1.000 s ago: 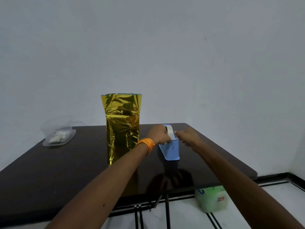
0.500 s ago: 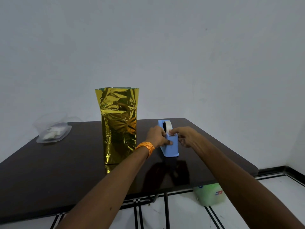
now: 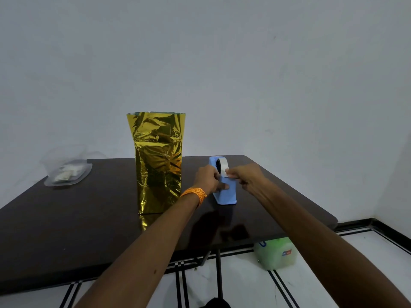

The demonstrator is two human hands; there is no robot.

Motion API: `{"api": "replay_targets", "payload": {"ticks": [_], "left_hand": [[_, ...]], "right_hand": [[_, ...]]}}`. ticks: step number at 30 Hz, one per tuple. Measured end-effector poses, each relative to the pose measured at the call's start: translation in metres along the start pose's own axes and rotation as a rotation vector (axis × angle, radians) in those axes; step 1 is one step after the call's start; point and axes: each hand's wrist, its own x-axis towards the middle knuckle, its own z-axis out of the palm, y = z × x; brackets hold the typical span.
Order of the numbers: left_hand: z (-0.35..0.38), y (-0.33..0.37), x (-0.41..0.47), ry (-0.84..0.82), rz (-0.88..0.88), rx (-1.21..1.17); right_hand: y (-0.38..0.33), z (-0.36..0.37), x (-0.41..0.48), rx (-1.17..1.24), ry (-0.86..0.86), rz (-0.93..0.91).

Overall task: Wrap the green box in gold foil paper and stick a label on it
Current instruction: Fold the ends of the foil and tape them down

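On the dark table, the foil stood upright as a tall crumpled sleeve, open at its top edge; the box inside was hidden from view. Just right of it sat a blue dispenser. The left hand, an orange band at its wrist, gripped the dispenser's side. The right hand pinched the tape end beside the roll, its other fingers curled. A clear container lay at the far left corner. A green jug stood on the floor beneath.
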Motion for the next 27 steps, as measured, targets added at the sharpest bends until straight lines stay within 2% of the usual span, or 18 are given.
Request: {"api": "replay_targets", "payload": {"ticks": [7,10,14,17,22,27], "left_hand": [[0.002,0.001,-0.003,0.021,0.008,0.007],[0.002,-0.001,-0.002,0.021,0.013,0.013],[0.001,-0.001,-0.002,0.009,0.027,0.013],[0.002,-0.001,-0.001,0.011,0.032,0.029],[-0.003,0.007,-0.005,-0.039,0.082,0.220],[-0.036,0.029,-0.010,0.183,0.199,0.150]], "right_hand": [[0.024,-0.004,-0.019,-0.001,0.012,-0.057],[0.032,-0.004,-0.020,-0.062,0.014,-0.155],[0.031,-0.009,-0.015,-0.332,0.067,-0.272],[0.034,-0.016,-0.020,-0.487,0.055,-0.280],[0.030,-0.036,-0.025,-0.248,0.058,-0.387],[-0.007,-0.035,-0.034,-0.117,0.121,-0.495]]}}
